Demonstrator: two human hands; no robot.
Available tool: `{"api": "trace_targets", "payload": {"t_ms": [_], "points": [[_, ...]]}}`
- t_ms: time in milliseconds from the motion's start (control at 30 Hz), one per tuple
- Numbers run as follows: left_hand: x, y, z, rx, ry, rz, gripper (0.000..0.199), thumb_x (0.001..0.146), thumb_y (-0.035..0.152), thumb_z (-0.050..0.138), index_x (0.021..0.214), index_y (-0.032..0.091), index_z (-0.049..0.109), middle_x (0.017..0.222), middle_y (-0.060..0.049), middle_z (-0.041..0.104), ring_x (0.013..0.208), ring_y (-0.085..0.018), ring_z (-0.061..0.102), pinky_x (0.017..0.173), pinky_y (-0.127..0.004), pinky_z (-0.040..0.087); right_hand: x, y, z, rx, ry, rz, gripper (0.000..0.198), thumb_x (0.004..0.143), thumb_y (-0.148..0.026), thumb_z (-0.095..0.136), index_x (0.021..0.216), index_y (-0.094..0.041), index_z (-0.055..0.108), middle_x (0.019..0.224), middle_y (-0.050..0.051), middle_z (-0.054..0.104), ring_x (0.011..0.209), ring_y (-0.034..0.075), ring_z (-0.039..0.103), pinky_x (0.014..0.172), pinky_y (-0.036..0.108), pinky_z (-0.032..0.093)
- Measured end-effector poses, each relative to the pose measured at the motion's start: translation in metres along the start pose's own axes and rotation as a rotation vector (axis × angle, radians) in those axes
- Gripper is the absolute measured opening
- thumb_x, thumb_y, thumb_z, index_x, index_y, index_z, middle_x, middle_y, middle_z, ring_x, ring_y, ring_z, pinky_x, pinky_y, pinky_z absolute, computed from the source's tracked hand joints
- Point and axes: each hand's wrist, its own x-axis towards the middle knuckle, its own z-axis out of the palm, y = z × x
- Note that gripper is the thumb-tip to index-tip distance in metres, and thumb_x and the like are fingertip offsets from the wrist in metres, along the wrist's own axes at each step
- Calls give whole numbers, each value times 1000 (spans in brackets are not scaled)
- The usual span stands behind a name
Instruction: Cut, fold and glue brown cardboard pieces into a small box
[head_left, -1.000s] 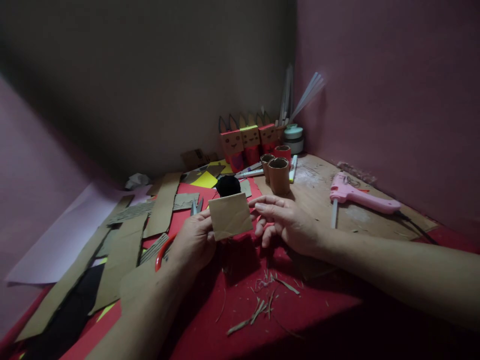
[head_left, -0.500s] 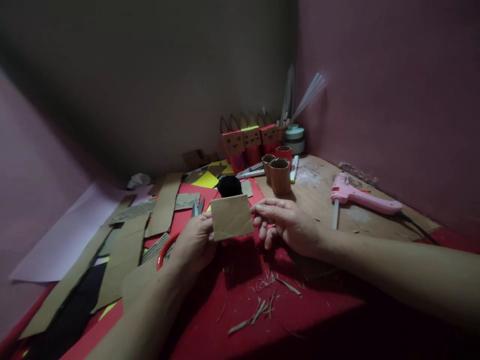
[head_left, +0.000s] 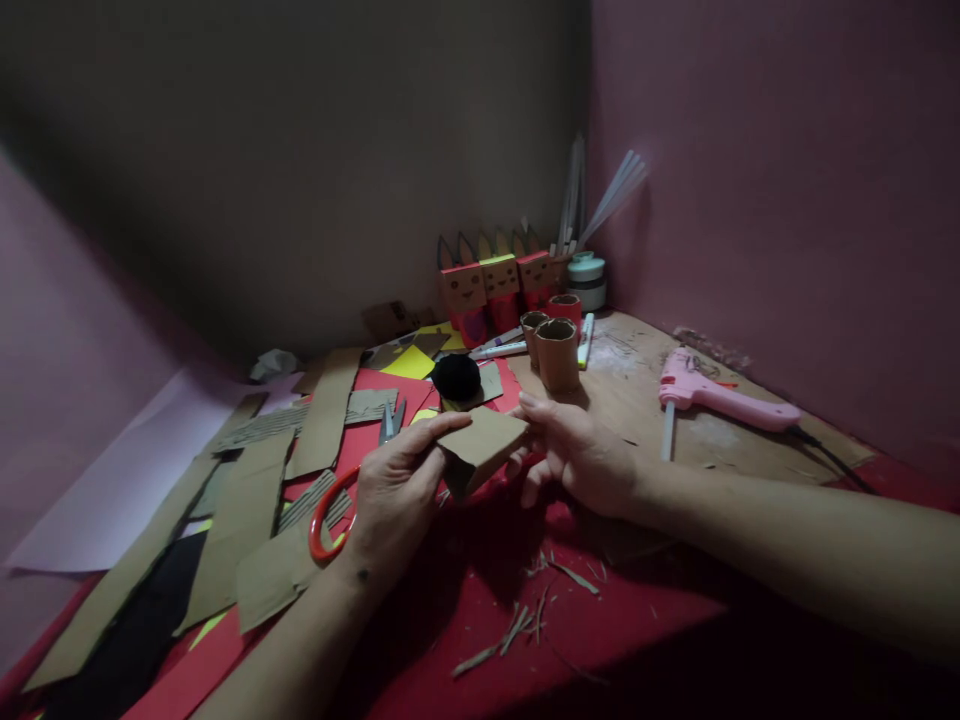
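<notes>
Between my two hands is a small cardboard box [head_left: 484, 437], tilted so that its top and a front side show. My left hand [head_left: 397, 490] grips its left side, fingers along the top edge and thumb in front. At the right corner, my right hand [head_left: 577, 450] pinches the box with thumb and fingertips, the lower fingers curled. Scissors [head_left: 322, 525] with red handles lie beside my left hand, partly hidden by it. Just behind the box sits a round black thing [head_left: 456, 377]. Thin cardboard shreds [head_left: 517, 625] are scattered on the red cloth in front.
Cardboard strips [head_left: 240, 520] and coloured paper cover the left. Cardboard tubes [head_left: 559, 355] stand behind my right hand, with several box-headed figures [head_left: 461, 290] farther back. A pink glue gun [head_left: 694, 390] with its cord lies at right. Glue sticks [head_left: 615, 195] stand in the corner.
The box has turned from a flat face toward me to a tilted pose with its top showing. My left fingers have moved onto its top edge; both hands still hold it.
</notes>
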Motion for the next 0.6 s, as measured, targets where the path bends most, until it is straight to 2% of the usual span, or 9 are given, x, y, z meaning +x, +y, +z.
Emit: {"api": "trace_targets", "payload": {"t_ms": [100,200,267,333,467,600], "points": [[-2,-6,0,107,-5,197,32,82,7,52,98,23,75,97,2,77,89,-12,70,79,-20,53,-1,0,1,-8,-28,25,38,80,-52,67,89,-16,61,83,7,60,68,17,57,49,31,55],[-2,-11,-2,216,-48,417,34,85,3,50,107,18,71,101,-2,76,93,-12,69,84,-21,53,-1,2,0,3,-60,44,36,79,-51,68,87,-17,60,79,5,60,68,19,59,51,33,55],[-2,-12,-3,280,-92,546,33,87,3,50,110,16,69,103,-5,75,97,-13,68,87,-23,53,-1,4,-1,36,-84,56,32,75,-43,74,83,-18,57,71,1,56,65,18,59,51,35,56],[-2,-12,-4,329,-99,617,30,90,4,50,111,15,68,104,-7,74,97,-14,68,87,-24,52,0,5,-3,42,-81,63,31,69,-33,79,81,-18,55,69,-1,56,62,17,61,53,35,57],[-3,-9,-4,354,-64,603,32,91,7,54,119,17,63,108,-6,73,97,-13,68,86,-24,53,1,7,-5,13,-36,63,32,64,-28,81,80,-16,56,75,2,63,66,18,64,58,35,57],[-4,-8,-2,270,-50,397,38,90,9,55,127,19,58,101,-4,74,88,-13,69,81,-23,55,2,7,-5,16,-6,60,33,61,-28,83,78,-15,57,73,2,63,65,17,64,58,35,57]]}}
